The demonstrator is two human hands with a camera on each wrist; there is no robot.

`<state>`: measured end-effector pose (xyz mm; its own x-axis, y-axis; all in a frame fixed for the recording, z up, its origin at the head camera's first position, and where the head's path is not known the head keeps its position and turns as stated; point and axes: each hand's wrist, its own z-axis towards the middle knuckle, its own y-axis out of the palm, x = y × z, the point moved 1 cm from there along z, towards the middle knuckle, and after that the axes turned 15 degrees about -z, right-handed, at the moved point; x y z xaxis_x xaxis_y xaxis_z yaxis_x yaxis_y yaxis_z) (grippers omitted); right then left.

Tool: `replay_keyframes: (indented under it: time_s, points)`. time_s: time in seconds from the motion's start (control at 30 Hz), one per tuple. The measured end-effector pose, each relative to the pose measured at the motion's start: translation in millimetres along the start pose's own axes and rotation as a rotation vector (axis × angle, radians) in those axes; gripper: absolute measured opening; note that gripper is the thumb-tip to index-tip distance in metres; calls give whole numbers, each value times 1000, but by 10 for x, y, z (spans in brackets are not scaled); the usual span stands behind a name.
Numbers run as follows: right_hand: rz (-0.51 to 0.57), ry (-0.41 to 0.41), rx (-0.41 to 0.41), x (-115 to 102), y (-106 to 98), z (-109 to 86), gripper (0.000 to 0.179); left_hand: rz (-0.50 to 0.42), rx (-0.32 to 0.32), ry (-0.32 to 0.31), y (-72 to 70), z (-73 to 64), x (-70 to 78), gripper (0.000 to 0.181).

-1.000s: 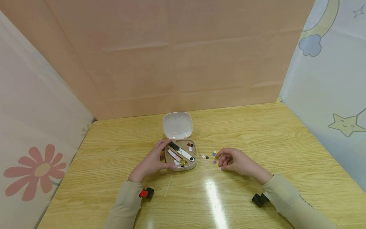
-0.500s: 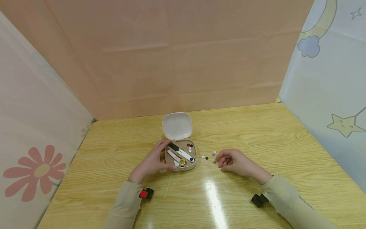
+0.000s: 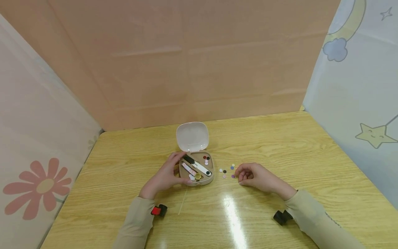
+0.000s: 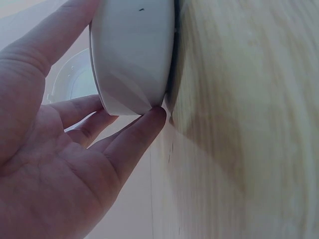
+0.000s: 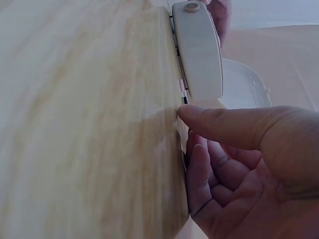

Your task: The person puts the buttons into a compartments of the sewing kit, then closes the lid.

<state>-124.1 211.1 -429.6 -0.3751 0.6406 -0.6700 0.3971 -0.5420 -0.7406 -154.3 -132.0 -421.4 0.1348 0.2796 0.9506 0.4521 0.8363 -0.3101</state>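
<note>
My left hand (image 3: 166, 176) grips the near left side of an open sewing kit box (image 3: 212, 178), thumb at the front edge and fingers at the back; its pale wall (image 4: 132, 55) shows between thumb and fingers in the left wrist view. Inside lie a long white-and-black tool (image 3: 203, 168), a printed strip (image 3: 188, 168), a gold ring-like piece (image 3: 198, 176) and several buttons (image 3: 206, 163). To the right, my right hand (image 3: 256, 176) rests low at the table, fingers loosely curled, the index fingertip right by a purple button (image 3: 233, 176). No held thing shows in it.
Loose buttons lie between the box and the right hand: white (image 3: 220, 170), black (image 3: 225, 171), pink (image 3: 224, 176), blue (image 3: 232, 167) and pale yellow (image 3: 233, 165). The raised lid (image 3: 192, 136) stands behind the box. A thin pale strand (image 3: 182, 202) lies in front on the wooden table (image 3: 264, 138).
The right hand has shifted very slightly, and a small white spot at its thumb tip no longer shows. The left hand, the box and the loose buttons stay where they were.
</note>
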Motion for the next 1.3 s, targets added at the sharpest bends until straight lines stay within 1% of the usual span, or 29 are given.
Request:
replay_keyframes:
  time_s: [0.13, 0.37, 0.6, 0.8, 1.17, 1.3]
  points:
    - [0, -8, 0, 6, -6, 6, 21, 4, -2, 3, -4, 2, 3, 99]
    - [19, 1, 6, 11, -15, 11, 20, -25, 2, 22, -2, 2, 14, 99]
    - [51, 2, -1, 18, -26, 10, 21, 21, -3, 3, -6, 18, 5, 100]
    - [84, -4, -14, 24, -30, 7, 21, 14, -7, 9, -7, 12, 2, 101]
    - [95, -14, 7, -10, -48, -5, 22, -4, 33, 7, 35, 4, 14, 96]
    - [93, -22, 16, -15, -67, -12, 21, 9, 30, -2, 31, 1, 6, 96]
